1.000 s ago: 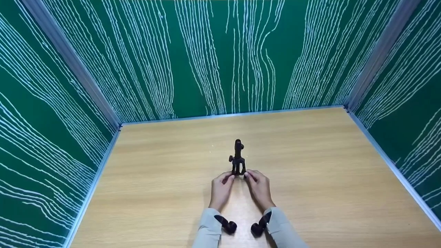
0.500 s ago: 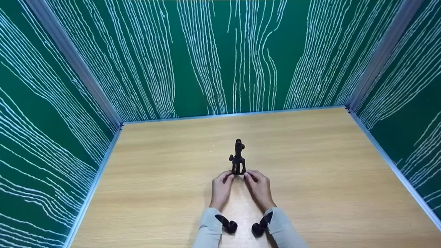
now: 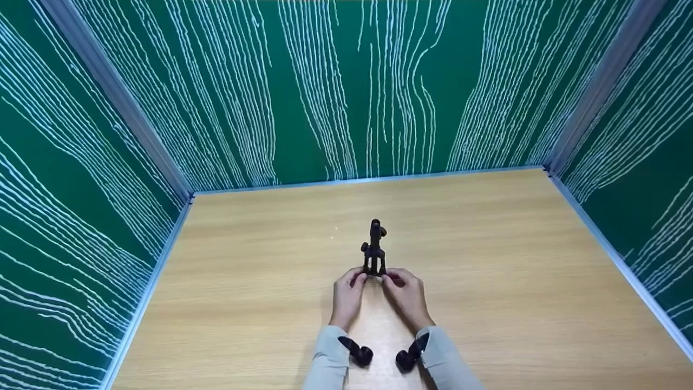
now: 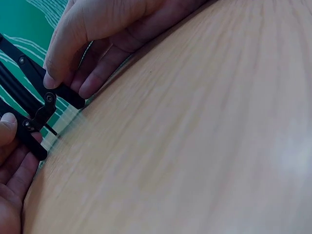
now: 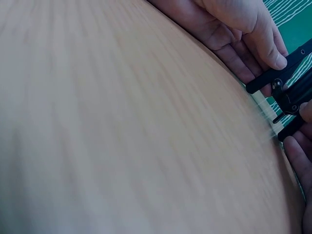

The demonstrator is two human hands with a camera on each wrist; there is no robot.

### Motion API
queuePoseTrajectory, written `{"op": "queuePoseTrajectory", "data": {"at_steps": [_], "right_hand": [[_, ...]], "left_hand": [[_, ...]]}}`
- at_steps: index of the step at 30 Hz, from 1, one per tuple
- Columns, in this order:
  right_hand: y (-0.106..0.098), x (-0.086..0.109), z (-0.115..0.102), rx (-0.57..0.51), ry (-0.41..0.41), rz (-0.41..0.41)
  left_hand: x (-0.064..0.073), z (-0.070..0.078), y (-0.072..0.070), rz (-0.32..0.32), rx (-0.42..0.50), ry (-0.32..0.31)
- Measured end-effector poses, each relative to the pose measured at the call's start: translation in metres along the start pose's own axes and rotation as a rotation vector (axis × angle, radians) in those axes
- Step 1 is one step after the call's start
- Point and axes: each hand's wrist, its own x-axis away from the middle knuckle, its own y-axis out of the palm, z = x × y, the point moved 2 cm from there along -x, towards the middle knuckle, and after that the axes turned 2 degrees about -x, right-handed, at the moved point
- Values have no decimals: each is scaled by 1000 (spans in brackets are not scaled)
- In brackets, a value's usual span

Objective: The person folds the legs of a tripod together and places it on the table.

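Observation:
A small black tripod (image 3: 374, 244) stands upright at the middle of the table, a knob on each side of its column. In the head view my left hand (image 3: 348, 298) pinches the foot of its left leg between thumb and fingers. My right hand (image 3: 407, 297) does the same with the right leg. The left wrist view shows both splayed legs (image 4: 70, 95) and the hinged braces that join them to the central column. From the right wrist view, the thumbs lie on the legs' near side (image 5: 265, 80), with curled fingers behind them and the feet close over the table.
A light wood table (image 3: 260, 325) spreads beneath the hands. Green panels (image 3: 303, 135) with wavy white lines rise at the back and both sides, framed by grey posts (image 3: 595, 81). Black wrist cameras (image 3: 361, 356) hang inside both sleeves.
The tripod has turned slightly, its upper knob showing further to the right, and its legs sit a little closer together. Both hands keep their pinch, with the thumbs slightly nearer each other.

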Motion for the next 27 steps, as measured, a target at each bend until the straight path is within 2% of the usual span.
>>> {"op": "queuePoseTrajectory", "data": {"at_steps": [6, 9, 10, 13, 16, 17, 24, 27], "right_hand": [[1, 1, 3, -34, -16, -1], [1, 1, 2, -37, -5, -12], [0, 2, -4, -30, -5, -14], [-3, 3, -23, -19, 7, -24], [-7, 5, -42, -10, 17, -37], [-6, 5, -42, -11, 21, -42], [-6, 5, -41, -22, 12, -62], [-5, 5, -41, -30, 14, -72]], "left_hand": [[1, 5, -1, 6, -3, 7], [5, 18, -2, -2, -11, 13], [6, 22, -3, -5, -11, 19], [5, 21, -2, -6, -14, 23], [1, 8, 0, 2, -6, 16], [-1, 3, 0, 6, -5, 10], [-3, 4, -2, -1, -14, 21], [-4, 5, -3, -8, -20, 7]]}}
